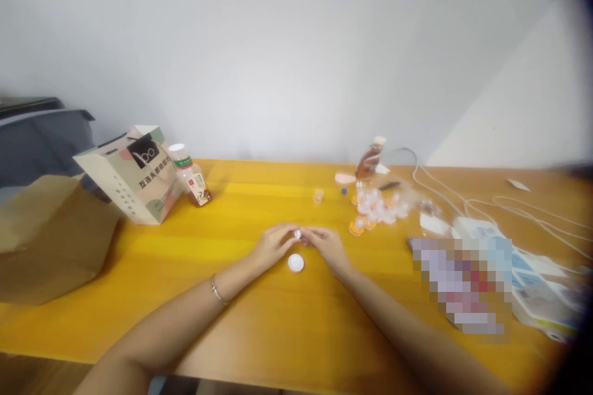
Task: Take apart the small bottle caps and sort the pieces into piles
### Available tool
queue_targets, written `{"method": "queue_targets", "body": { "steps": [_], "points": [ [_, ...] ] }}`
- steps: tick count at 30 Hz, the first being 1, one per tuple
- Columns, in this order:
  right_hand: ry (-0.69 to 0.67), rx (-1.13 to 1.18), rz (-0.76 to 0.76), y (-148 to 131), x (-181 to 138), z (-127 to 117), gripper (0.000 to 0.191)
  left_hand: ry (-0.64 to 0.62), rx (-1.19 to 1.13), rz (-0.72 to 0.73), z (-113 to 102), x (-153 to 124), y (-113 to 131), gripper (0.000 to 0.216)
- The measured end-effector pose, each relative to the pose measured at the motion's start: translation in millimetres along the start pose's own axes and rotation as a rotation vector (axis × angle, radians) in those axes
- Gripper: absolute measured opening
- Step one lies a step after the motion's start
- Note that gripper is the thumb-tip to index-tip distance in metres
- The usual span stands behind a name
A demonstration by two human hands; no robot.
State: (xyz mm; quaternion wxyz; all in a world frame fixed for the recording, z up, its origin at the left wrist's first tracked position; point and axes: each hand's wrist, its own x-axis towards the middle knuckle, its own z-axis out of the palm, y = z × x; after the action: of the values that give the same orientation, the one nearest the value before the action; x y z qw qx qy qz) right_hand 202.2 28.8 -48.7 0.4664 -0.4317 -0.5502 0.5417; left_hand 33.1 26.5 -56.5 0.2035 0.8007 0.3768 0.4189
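Pinching a small white piece (pixel 298 234), left grip (pixel 272 245) narrow, right grip (pixel 330 247) narrow

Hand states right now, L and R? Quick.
Left hand: closed, fingertips pinching a small white piece.
Right hand: closed, fingertips at the same piece from the other side.

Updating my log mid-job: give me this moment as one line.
left hand and right hand: holding small white item between them | white disc: lying on table
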Motion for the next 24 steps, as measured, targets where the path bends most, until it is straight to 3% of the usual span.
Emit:
{"method": "queue_targets", "body": {
  "steps": [7,15,24],
  "points": [
    [0.001,-0.023,0.001,7,-3,8,0.029,-0.052,0.167,0.095,0,-7,-7,0.025],
    [-0.083,-0.126,-0.008,3,-26,4,0.030,-0.134,0.218,0.077,5,-25,10,0.025],
    [-0.060,-0.259,-0.105,1,-28,6,0.026,-0.075,0.293,0.129,6,-21,11,0.023]
  ]
}}
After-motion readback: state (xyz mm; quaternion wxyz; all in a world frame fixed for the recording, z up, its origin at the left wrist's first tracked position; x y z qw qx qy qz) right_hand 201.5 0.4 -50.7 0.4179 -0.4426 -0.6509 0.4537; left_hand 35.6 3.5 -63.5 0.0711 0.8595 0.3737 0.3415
